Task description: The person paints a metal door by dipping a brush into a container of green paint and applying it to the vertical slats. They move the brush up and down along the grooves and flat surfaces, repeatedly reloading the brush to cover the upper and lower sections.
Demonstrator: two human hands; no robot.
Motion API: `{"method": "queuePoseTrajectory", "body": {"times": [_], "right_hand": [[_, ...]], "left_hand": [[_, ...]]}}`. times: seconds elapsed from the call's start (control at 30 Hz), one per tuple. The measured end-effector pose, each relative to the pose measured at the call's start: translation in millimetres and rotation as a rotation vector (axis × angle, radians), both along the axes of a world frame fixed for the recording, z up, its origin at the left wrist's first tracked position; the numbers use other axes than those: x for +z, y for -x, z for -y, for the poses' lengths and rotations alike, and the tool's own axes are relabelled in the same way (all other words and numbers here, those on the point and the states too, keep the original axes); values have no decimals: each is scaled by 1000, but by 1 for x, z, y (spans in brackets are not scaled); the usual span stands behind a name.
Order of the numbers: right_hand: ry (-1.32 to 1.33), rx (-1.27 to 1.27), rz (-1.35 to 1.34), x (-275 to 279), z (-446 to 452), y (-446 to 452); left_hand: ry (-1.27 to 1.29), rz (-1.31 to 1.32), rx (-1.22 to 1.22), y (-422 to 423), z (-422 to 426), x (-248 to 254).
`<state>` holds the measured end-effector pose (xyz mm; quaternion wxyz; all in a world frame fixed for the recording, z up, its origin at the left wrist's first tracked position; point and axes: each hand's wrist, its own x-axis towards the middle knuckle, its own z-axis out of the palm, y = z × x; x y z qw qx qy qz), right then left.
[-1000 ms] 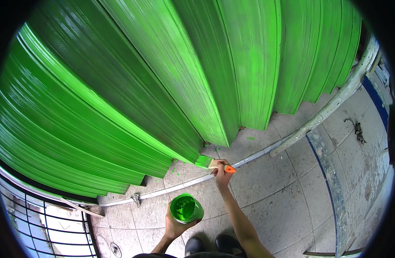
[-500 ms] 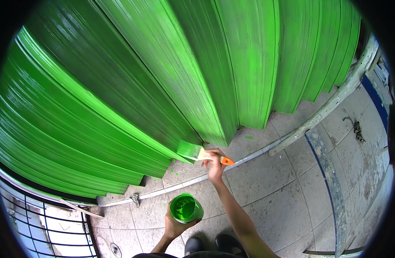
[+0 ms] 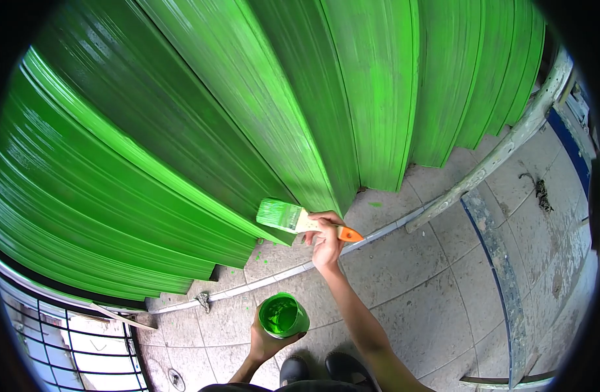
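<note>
Paintbrush (image 3: 300, 221), pinched in the right hand (image 3: 327, 239), bristles (image 3: 275, 213) over the lower edge of the ribbed green sheet (image 3: 267, 124) — contact cannot be told; strokes best follow the ribs, the left hand (image 3: 265, 345), wrapped around the paint cup (image 3: 304, 319), keeping it level; finish streaky, glossier at left — tiled floor (image 3: 404, 307) green-flecked.

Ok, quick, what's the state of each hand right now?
Left hand: closed around the paint container, holding it.
Right hand: closed on the paintbrush, bristles coated green.
</note>
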<state>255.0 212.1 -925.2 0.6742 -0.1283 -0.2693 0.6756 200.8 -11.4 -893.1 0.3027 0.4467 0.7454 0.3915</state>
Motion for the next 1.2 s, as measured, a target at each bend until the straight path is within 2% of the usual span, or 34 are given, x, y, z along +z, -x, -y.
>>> {"method": "queuePoseTrajectory", "body": {"times": [0.07,0.1,0.2,0.37,0.47,0.53,0.6,0.77,0.87,1.0,1.13,1.2], "right_hand": [[18,-80,112,-15,-6,-7],[120,-94,154,-23,-7,-11],[193,-154,323,-86,-8,-12],[28,-138,445,-122,-5,7],[48,-51,413,-86,-4,15],[93,-54,299,-62,-3,8],[71,-90,189,-61,-6,-2],[90,-125,429,-111,-7,10],[54,-30,393,-88,-3,14],[198,-81,96,-60,-7,-6],[210,-91,361,-85,-12,6],[108,-72,354,-75,-12,20]], "left_hand": [[-1,-13,8,1,0,1],[-6,-18,9,1,0,3],[-8,4,-2,0,-1,2],[9,17,-12,-2,0,1],[-1,19,-21,0,-1,1],[-8,24,-16,0,-1,2],[0,22,-4,0,0,1],[-2,-6,0,-2,-3,5],[-10,2,-19,-2,-1,3],[-2,9,-4,-1,1,5],[-9,23,15,-1,0,5],[-22,22,-8,0,1,2]]}}
